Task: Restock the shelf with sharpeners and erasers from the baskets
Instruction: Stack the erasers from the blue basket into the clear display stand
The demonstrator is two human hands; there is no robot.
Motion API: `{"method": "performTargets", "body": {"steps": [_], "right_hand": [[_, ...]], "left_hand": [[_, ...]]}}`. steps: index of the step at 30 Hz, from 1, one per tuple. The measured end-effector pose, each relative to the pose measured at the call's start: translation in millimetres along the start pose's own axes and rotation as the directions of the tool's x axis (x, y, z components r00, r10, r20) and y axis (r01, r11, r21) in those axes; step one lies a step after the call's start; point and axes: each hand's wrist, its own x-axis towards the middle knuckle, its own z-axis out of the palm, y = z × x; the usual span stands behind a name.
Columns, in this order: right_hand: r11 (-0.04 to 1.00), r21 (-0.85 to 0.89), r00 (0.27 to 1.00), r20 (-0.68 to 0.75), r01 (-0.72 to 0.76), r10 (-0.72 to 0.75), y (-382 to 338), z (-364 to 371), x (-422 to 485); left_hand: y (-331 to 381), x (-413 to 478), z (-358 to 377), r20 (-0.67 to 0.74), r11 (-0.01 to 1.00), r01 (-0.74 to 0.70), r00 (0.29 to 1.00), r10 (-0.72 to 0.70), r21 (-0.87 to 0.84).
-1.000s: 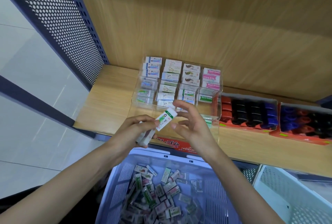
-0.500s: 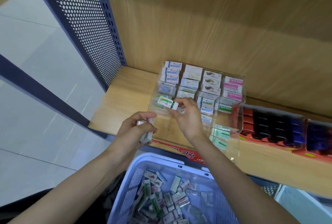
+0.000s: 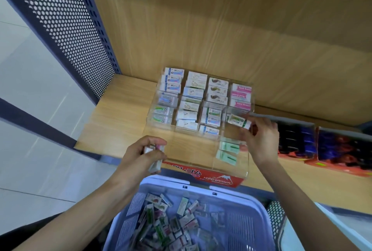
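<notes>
From my seat, the right hand [image 3: 259, 140] pinches a green-and-white eraser [image 3: 239, 121] between thumb and fingertips. It holds the eraser tilted over the right-hand column of the clear tray [image 3: 248, 162], just in front of the pink packs [image 3: 240, 95]. The left hand [image 3: 141, 154] is curled round a bunch of erasers [image 3: 154, 156] and hovers above the tray's front left corner, near the shelf [image 3: 112, 121] edge.

The tray sits against the wooden back board [image 3: 221, 29]. A strip of bare shelf lies between its left wall and the dark perforated panel [image 3: 66, 21] that closes off that side. Open floor shows across most of the tray's front row, and two green erasers [image 3: 228, 152] lie in the front right compartment, near the right wrist. On the right, red cartons [image 3: 296, 140] of dark, blue and red items stand just beside the tray; they are too blurred for me to name.

The lavender basket [image 3: 201, 185] has its rim tucked just under the shelf's front edge, between my two forearms, with loose erasers [image 3: 171, 224] heaped inside. A white basket [image 3: 322, 230] sits close to it at the lower right.

As for writing, the red strip [image 3: 219, 178] on the tray front reads "HARD ERASER" beside a mountain drawing, with Japanese characters to its left. The pink packs say "Hard Eraser". The print on the other sleeves is too small for me to read.
</notes>
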Motion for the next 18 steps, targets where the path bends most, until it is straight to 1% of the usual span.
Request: {"method": "performTargets", "body": {"steps": [4, 8, 10, 11, 12, 15, 18], "right_hand": [[0.996, 0.023, 0.995, -0.051, 0.088, -0.087, -9.3, -2.6, 2.1], [0.982, 0.171, 0.991, -0.117, 0.084, -0.065, -29.6, -7.3, 7.3], [0.965, 0.247, 0.994, -0.078, 0.092, -0.075, -43.3, -6.4, 7.0], [0.964, 0.249, 0.996, -0.043, 0.092, -0.084, -49.7, -3.3, 6.0], [0.971, 0.216, 0.995, -0.016, 0.100, -0.099, -54.4, 2.3, 5.1], [0.990, 0.013, 0.990, 0.017, 0.141, -0.141, -61.1, 19.2, 3.9], [0.984, -0.097, 0.988, 0.042, 0.151, -0.148, -62.7, 29.1, 6.6]], "left_hand": [[-1.6, 3.0, 9.2, 0.019, 1.000, -0.003, 1.000, 0.003, 0.006], [-3.6, 6.1, 13.9, 0.046, 1.000, 0.002, 0.999, -0.002, 0.003], [-3.6, 6.4, 14.6, 0.055, 1.000, 0.007, 0.998, -0.008, 0.006], [-3.6, 6.3, 14.5, 0.052, 1.000, 0.009, 0.999, -0.010, 0.010], [-3.3, 5.9, 14.4, 0.046, 1.000, 0.010, 0.999, -0.011, 0.013], [-2.0, 5.1, 14.6, 0.029, 1.000, 0.006, 1.000, -0.006, 0.019], [0.0, 4.7, 14.2, 0.029, 1.000, 0.003, 1.000, -0.003, 0.009]]}}
